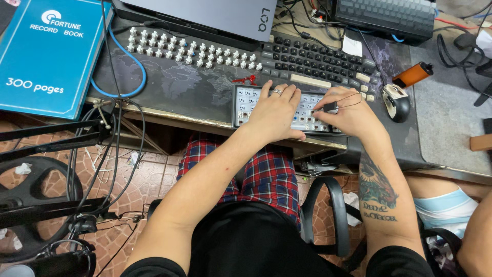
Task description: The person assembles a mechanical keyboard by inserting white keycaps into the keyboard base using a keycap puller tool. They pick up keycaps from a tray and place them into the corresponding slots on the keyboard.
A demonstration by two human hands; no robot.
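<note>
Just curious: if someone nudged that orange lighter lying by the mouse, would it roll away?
Probably not far: the orange lighter lies on its side on the desk mat, which likely grips it. It looks small and light, so it would slide rather than tip.

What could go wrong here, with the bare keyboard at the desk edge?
1. The keyboard base sits right at the desk edge; pressure from the left hand might tip it off.
2. The right hand grips a wire puller at an angle; it could slip or bend a switch.
3. Loose keycaps lie near the blue cable, which might scatter them.
</note>
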